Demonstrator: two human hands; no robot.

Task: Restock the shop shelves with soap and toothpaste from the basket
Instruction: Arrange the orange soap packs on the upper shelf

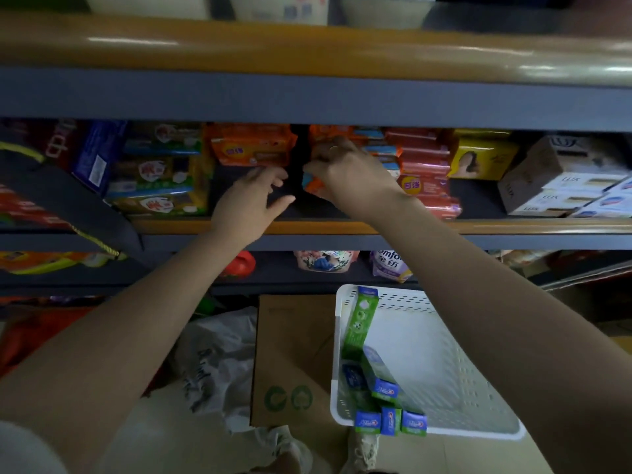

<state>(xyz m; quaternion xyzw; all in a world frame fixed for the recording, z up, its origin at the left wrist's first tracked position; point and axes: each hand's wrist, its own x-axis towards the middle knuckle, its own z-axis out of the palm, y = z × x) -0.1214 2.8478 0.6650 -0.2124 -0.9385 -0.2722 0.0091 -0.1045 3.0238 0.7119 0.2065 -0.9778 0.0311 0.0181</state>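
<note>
Head view is showing the right hand closing around an orange soap pack and setting it into the shelf gap; the left hand is hovering open and empty. Toothpaste boxes are waiting in the basket, likely next.

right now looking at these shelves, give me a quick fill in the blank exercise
1. The right hand grips an ____ soap pack on the shelf.
2. The toothpaste boxes lie in a ____ basket.
3. The left hand is open and holds ____.

Missing words: orange; white; nothing
</note>
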